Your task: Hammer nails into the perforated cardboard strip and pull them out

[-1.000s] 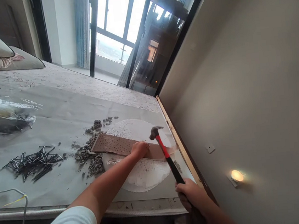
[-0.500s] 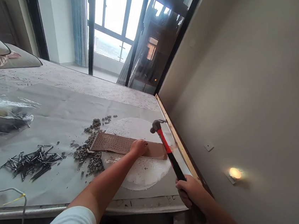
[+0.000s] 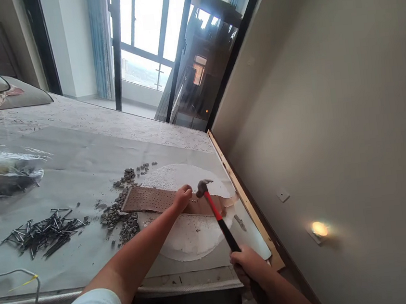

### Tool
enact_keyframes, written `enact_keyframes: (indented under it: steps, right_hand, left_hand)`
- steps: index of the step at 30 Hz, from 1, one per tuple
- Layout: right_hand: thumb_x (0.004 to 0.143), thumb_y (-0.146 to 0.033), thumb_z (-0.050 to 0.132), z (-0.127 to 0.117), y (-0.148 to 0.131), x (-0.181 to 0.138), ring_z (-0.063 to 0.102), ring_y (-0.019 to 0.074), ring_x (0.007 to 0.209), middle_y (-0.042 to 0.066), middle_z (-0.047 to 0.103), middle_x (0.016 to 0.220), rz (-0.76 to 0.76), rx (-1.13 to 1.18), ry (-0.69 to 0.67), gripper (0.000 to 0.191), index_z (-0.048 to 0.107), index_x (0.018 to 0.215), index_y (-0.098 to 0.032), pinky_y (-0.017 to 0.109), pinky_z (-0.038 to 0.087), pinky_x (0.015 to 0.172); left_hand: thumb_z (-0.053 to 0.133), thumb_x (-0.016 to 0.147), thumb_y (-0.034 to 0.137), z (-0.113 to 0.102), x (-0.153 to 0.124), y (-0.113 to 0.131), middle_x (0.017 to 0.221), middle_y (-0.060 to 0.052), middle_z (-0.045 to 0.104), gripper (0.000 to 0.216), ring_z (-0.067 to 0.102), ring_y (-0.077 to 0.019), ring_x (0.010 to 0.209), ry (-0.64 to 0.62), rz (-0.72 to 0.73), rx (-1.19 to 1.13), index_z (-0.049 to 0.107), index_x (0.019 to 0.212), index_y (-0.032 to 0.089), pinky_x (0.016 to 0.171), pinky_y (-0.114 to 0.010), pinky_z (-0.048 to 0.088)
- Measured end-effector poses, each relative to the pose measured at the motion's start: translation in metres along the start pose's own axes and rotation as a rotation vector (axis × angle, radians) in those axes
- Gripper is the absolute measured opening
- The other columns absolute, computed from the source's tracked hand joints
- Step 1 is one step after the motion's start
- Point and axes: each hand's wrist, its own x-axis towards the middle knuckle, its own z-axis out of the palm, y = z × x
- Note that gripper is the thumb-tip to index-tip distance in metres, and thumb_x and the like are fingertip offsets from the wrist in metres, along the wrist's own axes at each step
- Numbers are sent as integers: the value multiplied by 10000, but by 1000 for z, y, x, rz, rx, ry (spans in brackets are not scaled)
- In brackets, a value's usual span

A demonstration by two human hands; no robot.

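Note:
My right hand (image 3: 250, 265) is wrapped round the black lower handle of a claw hammer (image 3: 214, 206) with a red neck. The grey hammer head is raised in front of my left hand, just to its right. My left hand (image 3: 183, 197) is closed in a pinch above a brown board (image 3: 150, 199) dotted with rows of small holes. What its fingers hold is too small to make out. The board lies across a round white slab (image 3: 198, 242), its left end against a heap of grey rubble (image 3: 117, 216).
A pile of dark nails (image 3: 44, 231) lies to the left on the grey sheet (image 3: 80, 160). Behind it sits a clear plastic bag (image 3: 5, 170). A white cable (image 3: 35, 285) hangs at the near left edge. A wooden strip (image 3: 242, 196) runs beside the wall.
The hammer head has come down and left, closer to my left hand. My left hand has shifted slightly left and up along the board. The camera view has tilted a little.

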Motion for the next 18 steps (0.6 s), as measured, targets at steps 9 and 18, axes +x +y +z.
enact_keyframes:
  steps: [9,18]
  right_hand:
    - [658,-146,393,12,13,8,243,68,255,-82,295,338,143,59,-36,169,305,534,-222,186,230,260]
    - [671,-151,396,-2,-24,-13,222,45,273,-88,253,348,163,111,-86,236,253,497,-219,171,196,292]
  left_hand:
    - [423,711,160,-32,-77,31,785,-73,634,184,559,-190,769,-50,214,636,606,708,177,735,-310,416]
    - [471,669,103,-45,-120,8,1250,-112,543,438,401,-271,1230,-189,266,935,624,1074,172,1078,-438,186]
